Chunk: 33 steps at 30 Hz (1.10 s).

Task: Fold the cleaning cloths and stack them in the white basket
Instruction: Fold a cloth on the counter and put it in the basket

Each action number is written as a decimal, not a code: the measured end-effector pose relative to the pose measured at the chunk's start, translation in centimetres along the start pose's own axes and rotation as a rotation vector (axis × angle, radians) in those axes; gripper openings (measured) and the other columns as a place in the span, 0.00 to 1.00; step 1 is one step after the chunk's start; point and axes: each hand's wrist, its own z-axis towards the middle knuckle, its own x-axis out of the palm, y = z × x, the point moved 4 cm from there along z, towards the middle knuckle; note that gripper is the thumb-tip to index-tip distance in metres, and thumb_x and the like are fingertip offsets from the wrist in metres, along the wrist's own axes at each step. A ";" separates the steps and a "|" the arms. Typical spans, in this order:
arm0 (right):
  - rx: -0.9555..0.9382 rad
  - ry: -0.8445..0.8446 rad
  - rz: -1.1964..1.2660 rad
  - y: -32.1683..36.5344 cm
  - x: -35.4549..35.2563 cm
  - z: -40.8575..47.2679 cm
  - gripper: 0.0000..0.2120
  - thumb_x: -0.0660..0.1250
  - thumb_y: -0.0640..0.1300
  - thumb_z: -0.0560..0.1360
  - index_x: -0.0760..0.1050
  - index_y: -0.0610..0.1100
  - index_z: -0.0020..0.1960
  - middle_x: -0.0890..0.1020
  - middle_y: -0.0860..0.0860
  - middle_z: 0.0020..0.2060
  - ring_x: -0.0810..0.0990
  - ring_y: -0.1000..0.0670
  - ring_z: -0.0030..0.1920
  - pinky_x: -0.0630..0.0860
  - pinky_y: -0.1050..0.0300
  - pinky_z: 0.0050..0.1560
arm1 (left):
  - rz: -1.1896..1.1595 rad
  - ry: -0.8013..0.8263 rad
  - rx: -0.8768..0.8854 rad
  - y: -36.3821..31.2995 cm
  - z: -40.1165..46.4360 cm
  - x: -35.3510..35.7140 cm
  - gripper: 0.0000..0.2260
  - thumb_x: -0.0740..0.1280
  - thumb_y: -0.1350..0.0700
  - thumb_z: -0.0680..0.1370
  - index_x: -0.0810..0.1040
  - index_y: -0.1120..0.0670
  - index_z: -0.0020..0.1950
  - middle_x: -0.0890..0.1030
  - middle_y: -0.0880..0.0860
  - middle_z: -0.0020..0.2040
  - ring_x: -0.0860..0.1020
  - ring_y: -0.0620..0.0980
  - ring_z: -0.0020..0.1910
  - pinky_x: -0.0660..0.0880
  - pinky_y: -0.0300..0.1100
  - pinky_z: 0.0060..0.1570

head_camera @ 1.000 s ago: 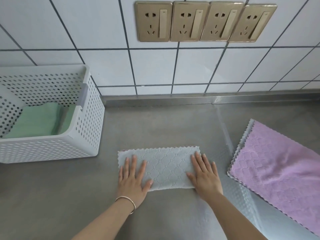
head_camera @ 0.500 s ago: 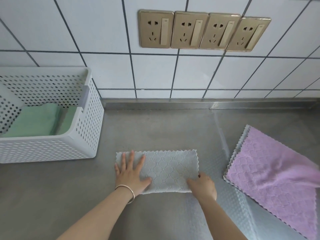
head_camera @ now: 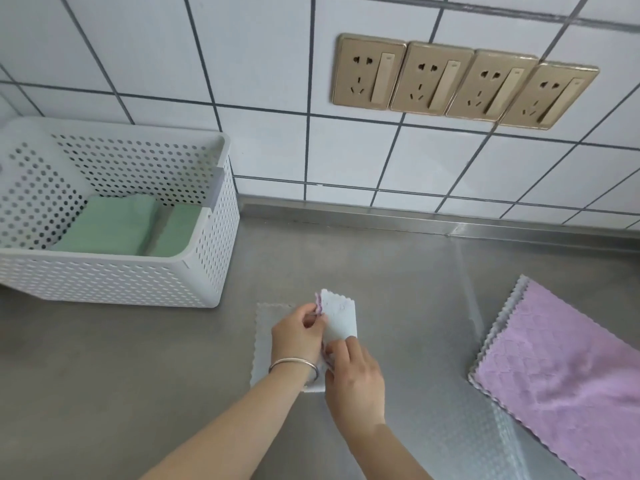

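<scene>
A pale grey cleaning cloth lies on the steel counter with its right half lifted and turned over to the left. My left hand pinches the raised edge near its far corner. My right hand pinches the same raised flap at its near end. The cloth's left part stays flat under my left wrist. A white perforated basket stands at the left, holding folded green cloths. A purple cloth lies spread out at the right.
The steel counter meets a white tiled wall with a row of several gold sockets. Bare counter lies between the basket and the grey cloth, and between the grey and purple cloths.
Both hands went from pressing the grey cloth flat to pinching its right end, which has been lifted and carried left over the rest. The view has shifted left.
</scene>
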 end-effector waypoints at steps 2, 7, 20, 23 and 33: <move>-0.052 0.001 -0.011 0.7 0.6 0.0 0.09 0.55 0.37 0.64 0.61 0.49 0.39 0.71 0.52 0.28 0.69 0.50 0.27 0.59 0.63 0.30 | -0.042 -0.049 -0.045 0.6 0.2 -0.9 0.06 0.69 0.59 0.72 0.76 0.50 0.47 0.81 0.47 0.36 0.78 0.48 0.35 0.72 0.34 0.39; -0.142 -0.006 -0.018 2.1 2.1 0.0 0.09 0.55 0.37 0.64 0.60 0.49 0.38 0.70 0.52 0.29 0.62 0.51 0.33 0.57 0.59 0.34 | -0.172 -0.138 -0.165 2.2 0.4 -2.3 0.07 0.72 0.59 0.70 0.75 0.50 0.37 0.79 0.47 0.33 0.74 0.48 0.29 0.70 0.30 0.30; -0.218 0.139 -0.011 1.3 3.9 -1.4 0.30 0.65 0.40 0.58 0.68 0.47 0.61 0.74 0.47 0.59 0.70 0.46 0.59 0.65 0.53 0.57 | 0.198 -0.178 -0.026 2.8 1.8 -5.7 0.10 0.69 0.55 0.73 0.71 0.47 0.34 0.80 0.50 0.34 0.75 0.49 0.37 0.65 0.36 0.39; -0.166 0.335 -0.095 0.2 5.4 -1.9 0.46 0.76 0.39 0.50 0.66 0.48 0.67 0.71 0.46 0.67 0.65 0.45 0.67 0.60 0.48 0.65 | 0.292 -0.176 -0.055 3.8 2.8 -6.8 0.10 0.68 0.54 0.74 0.71 0.48 0.34 0.83 0.53 0.40 0.79 0.54 0.43 0.66 0.38 0.39; -0.181 0.404 -0.148 0.0 7.0 -2.8 0.49 0.77 0.39 0.50 0.63 0.47 0.69 0.62 0.46 0.72 0.39 0.47 0.76 0.75 0.46 0.58 | 0.118 -0.236 -0.212 6.7 3.8 -7.2 0.10 0.73 0.55 0.70 0.75 0.48 0.32 0.80 0.51 0.35 0.79 0.54 0.39 0.72 0.40 0.41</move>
